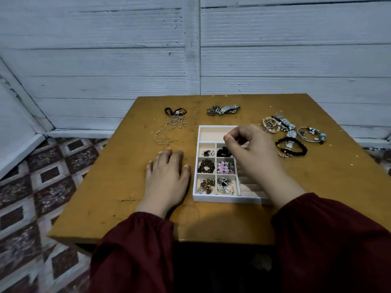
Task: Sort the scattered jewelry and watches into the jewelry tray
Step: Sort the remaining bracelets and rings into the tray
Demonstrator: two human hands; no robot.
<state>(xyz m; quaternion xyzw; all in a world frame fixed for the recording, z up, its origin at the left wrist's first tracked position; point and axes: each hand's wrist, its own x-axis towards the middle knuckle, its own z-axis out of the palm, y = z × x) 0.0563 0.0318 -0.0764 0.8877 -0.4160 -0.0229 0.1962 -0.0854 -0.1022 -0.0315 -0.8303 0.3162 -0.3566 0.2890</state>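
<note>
Ochre wood forms the bench (118, 187), on which the white jewelry tray (222, 198) is set square to the person and near the front edge, so that every compartment is easily reached; the left grip (167, 174) is laid flat on the bench just beside the tray's left wall, fingers straight and nothing held, judged a brace against the tray sliding. The right grip (251, 151) is held over the tray's far half, fingers curled and thumb drawn to forefinger where the long far compartment (211, 133) meets the small cells; whether a small piece is pinched cannot be told, the fingertips being blurred. Six small cells are seen filled by kind, among them brown beads (206, 166), pink beads (225, 167) and a black piece (223, 152); the sorting is judged partly done. The ridged section (249, 187) on the right is largely hidden by the forearm. Unsorted pieces are noted on the bench: thin chains (169, 127) tangled with a black cord (174, 111) at the far left; a metal watch (227, 109) at the far edge, a small ring (238, 117) near it; at the right a heap in which a second watch (283, 121), pearl bracelets (269, 124), a black bead bracelet (296, 145) and a charm bangle (312, 134) are piled touching. The heap lies near the right grip and is judged the likely next source; tangling is the risk to be recorded.
</note>
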